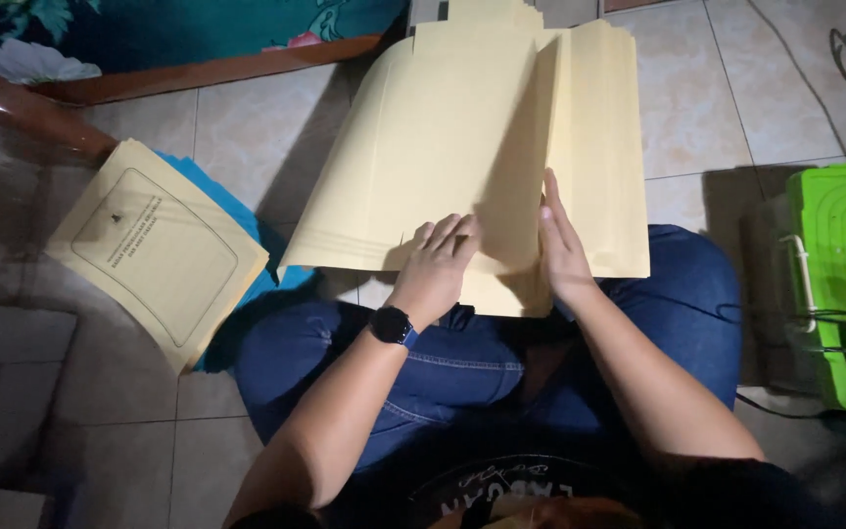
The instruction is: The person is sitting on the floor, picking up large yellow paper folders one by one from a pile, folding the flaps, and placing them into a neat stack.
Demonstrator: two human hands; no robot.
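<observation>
Left hand (438,260) presses flat and right hand (562,247) lies edge-on, open, along the fold of a cream card folder (462,147) on the lap, likely light, bendy, best gripped at edges.

A large pale-yellow card folder sheet (443,147) lies across the lap, reaching onto the far tiled floor, its right flap folded up along a crease.
</observation>
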